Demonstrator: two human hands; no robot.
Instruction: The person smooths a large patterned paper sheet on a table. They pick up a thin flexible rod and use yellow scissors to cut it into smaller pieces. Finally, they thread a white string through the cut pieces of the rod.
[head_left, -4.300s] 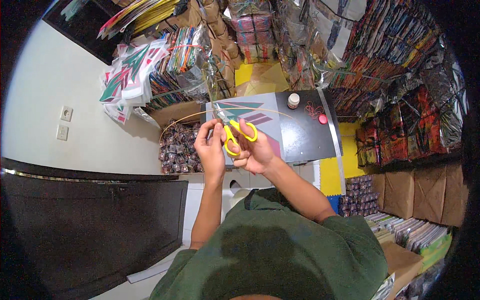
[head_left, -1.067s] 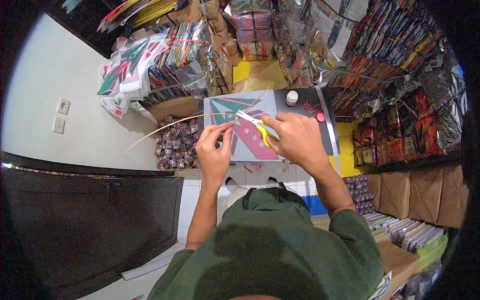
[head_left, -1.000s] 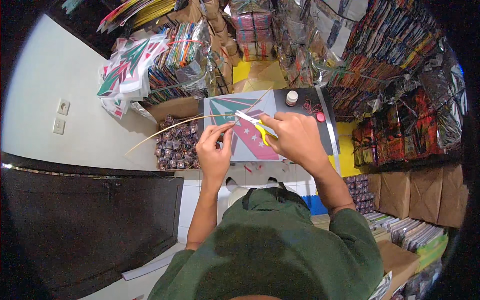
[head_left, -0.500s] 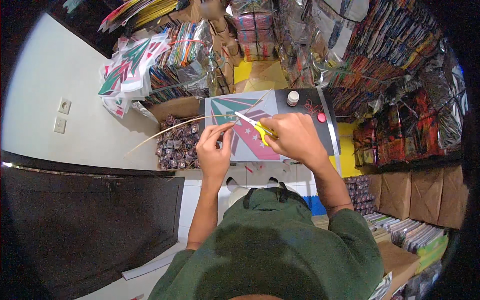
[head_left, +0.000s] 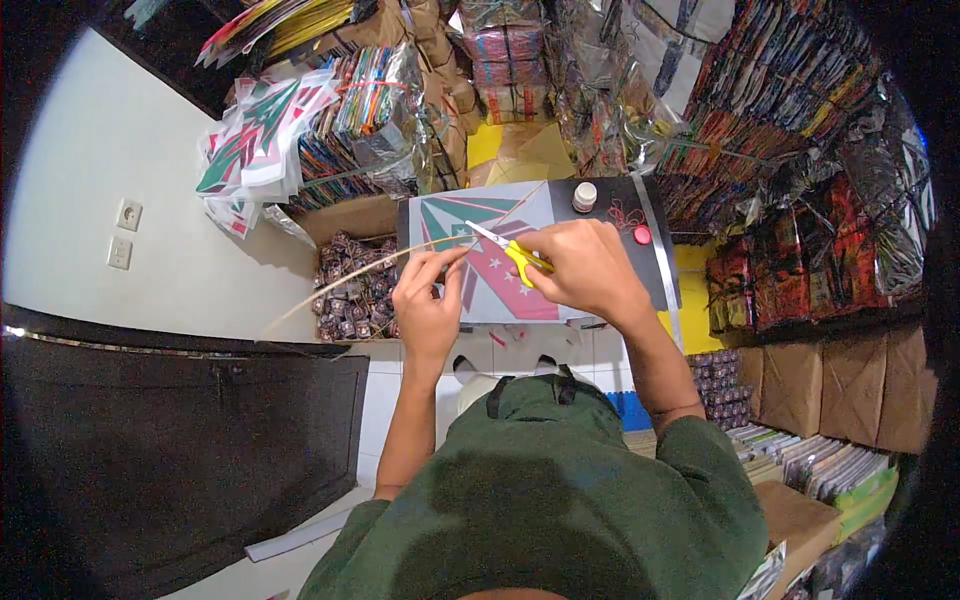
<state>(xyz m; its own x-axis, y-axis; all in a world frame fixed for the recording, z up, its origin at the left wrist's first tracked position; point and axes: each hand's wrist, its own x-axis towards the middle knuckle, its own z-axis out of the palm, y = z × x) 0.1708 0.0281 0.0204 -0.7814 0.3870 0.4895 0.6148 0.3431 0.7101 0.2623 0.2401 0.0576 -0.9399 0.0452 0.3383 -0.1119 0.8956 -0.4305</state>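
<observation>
My left hand (head_left: 428, 295) pinches two thin crossing sticks near where they meet. One long stick (head_left: 355, 274) bows out to the left past the table; the other thin stick (head_left: 521, 203) slants up to the right. In my right hand (head_left: 585, 265) are scissors with yellow handles (head_left: 520, 262), fingers wrapped round the grips. Their pale blades point left at the crossing, close to my left fingertips. Whether the blades touch anything there, I cannot tell. Beneath lies a grey sheet (head_left: 540, 215) with green and maroon shapes and white stars.
On the black tabletop (head_left: 600, 230) are a small white bottle (head_left: 585, 196), a red cap (head_left: 641, 235) and tangled red thread (head_left: 625, 214). A carton of small dark packets (head_left: 352, 290) stands left. Bundled stacks (head_left: 800, 75) crowd the far and right sides; a wall (head_left: 150, 180) rises left.
The bowed stick's left end has dropped a little and swung slightly right. My right hand and the scissors have shifted slightly left. My left hand keeps nearly the same place.
</observation>
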